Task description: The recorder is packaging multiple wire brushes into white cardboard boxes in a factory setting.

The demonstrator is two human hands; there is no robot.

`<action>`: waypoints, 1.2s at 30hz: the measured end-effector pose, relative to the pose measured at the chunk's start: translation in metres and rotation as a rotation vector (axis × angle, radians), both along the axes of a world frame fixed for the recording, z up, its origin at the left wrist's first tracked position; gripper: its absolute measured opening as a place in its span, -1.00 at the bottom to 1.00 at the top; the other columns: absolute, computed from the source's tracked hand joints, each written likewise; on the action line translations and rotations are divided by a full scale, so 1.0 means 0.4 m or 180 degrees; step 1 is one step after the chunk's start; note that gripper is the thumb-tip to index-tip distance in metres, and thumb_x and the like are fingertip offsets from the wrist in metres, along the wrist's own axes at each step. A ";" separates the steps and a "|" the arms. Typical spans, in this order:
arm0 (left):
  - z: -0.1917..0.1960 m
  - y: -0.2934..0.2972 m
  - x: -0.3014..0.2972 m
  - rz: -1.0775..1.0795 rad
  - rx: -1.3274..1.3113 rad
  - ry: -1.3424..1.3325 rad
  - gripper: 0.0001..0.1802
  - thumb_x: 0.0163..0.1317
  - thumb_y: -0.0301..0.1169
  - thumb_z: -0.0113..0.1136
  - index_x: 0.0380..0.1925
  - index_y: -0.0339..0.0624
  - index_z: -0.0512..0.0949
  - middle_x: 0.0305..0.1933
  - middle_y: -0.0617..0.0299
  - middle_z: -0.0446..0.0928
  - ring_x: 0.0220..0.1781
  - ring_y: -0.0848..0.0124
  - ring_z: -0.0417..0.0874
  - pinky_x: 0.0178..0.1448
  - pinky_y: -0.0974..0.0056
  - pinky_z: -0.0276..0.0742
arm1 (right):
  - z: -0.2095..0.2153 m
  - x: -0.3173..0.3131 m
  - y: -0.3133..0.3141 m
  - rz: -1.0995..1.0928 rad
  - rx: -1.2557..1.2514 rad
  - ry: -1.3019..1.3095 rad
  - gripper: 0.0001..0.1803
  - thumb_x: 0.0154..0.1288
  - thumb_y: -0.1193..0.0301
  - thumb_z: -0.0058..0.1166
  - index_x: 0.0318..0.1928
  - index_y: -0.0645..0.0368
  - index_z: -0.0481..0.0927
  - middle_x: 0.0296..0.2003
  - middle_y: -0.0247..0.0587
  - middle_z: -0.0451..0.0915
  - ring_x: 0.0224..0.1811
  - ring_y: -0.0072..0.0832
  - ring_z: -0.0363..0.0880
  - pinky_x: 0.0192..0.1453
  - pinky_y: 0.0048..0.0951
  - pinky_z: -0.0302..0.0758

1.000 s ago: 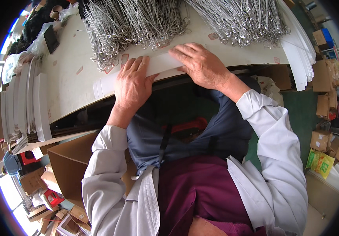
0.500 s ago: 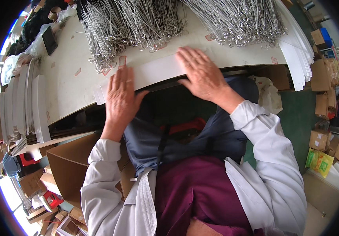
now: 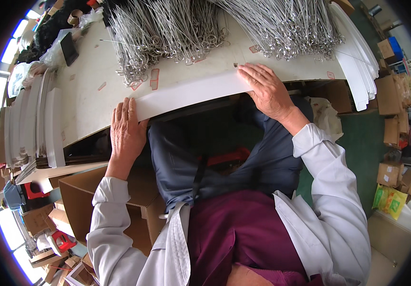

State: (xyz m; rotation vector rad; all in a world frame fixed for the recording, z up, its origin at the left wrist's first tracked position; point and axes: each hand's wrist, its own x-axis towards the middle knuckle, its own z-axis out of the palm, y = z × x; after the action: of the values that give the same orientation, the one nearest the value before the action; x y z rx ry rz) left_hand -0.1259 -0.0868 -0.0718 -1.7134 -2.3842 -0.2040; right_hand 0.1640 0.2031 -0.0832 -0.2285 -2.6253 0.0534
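A long white card strip [image 3: 191, 94] lies along the near edge of the table. At its left end rests my left hand [image 3: 128, 126], fingers stretched out and pointing away from me. My right hand [image 3: 268, 90] lies over the right end with its fingers extended, its thumb mostly hidden. Neither hand is closed round anything. Beyond the strip are large bundles of thin metal skewers [image 3: 186, 40] with ring ends, their rings facing me, and a second heap of skewers [image 3: 293, 35] to the right.
White card pieces stand in a stack [image 3: 26, 119] at the table's left end, and more white strips [image 3: 358, 62] overhang its right side. A dark phone-like slab [image 3: 69, 48] is at the far left. An open cardboard box [image 3: 105, 200] stands beside my left leg.
My hands have spread apart, the left moving left and nearer me, the right moving right and slightly nearer. More of the white strip's middle shows between them.
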 end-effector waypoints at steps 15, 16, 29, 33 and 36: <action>0.151 0.132 0.213 -0.0379 -0.0566 -0.2249 -0.40 0.05 -0.19 0.54 -0.03 -0.30 0.49 -0.23 -0.16 0.68 -0.15 -0.13 0.74 -0.04 0.00 0.67 | 0.107 -0.038 -0.180 0.0423 -0.0814 0.0839 -0.48 0.21 0.39 0.39 0.19 0.19 0.60 0.10 -0.11 0.62 0.21 -0.15 0.57 0.31 -0.15 0.52; 0.141 0.125 0.214 -0.0378 -0.0572 -0.2251 -0.40 0.05 -0.19 0.54 -0.03 -0.30 0.49 -0.23 -0.16 0.68 -0.15 -0.13 0.74 -0.04 0.00 0.67 | 0.101 -0.027 -0.187 0.0420 -0.0821 0.0838 -0.48 0.21 0.39 0.39 0.19 0.19 0.60 0.10 -0.11 0.62 0.21 -0.15 0.57 0.31 -0.15 0.52; 0.049 0.076 0.319 -0.0063 0.0023 -0.2557 -0.23 0.05 -0.24 0.54 0.22 -0.23 0.38 -0.05 -0.14 0.67 -0.06 -0.09 0.74 0.00 0.02 0.69 | -0.002 -0.013 -0.325 -0.0074 -0.3273 0.1116 -0.71 0.43 0.41 0.25 0.02 0.37 0.67 -0.35 0.00 0.72 -0.38 -0.31 0.70 -0.29 -0.35 0.59; 0.032 0.069 0.345 -0.0087 -0.0037 -0.2712 -0.13 0.05 -0.31 0.52 0.35 -0.08 0.27 0.03 -0.14 0.65 0.00 -0.12 0.74 0.04 -0.01 0.70 | -0.011 -0.002 -0.318 -0.0139 -0.4205 0.0661 -0.72 0.52 0.34 0.17 -0.12 0.39 0.70 -0.38 0.02 0.72 -0.39 -0.47 0.69 -0.33 -0.39 0.53; 0.031 0.080 0.359 -0.0048 -0.0034 -0.3075 -0.10 0.06 -0.36 0.49 0.39 0.04 0.22 0.06 -0.15 0.64 0.03 -0.14 0.73 0.04 -0.01 0.70 | -0.002 0.001 -0.328 -0.0129 -0.4248 0.0425 -0.73 0.51 0.35 0.17 -0.15 0.38 0.70 -0.40 0.03 0.71 -0.41 -0.41 0.69 -0.33 -0.35 0.53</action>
State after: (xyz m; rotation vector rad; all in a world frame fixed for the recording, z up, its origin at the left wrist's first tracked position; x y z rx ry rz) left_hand 0.0178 -0.0548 -0.0595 -1.8998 -2.9470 -1.2734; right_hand 0.1643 0.0721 -0.0841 -0.6622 -2.0254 1.7073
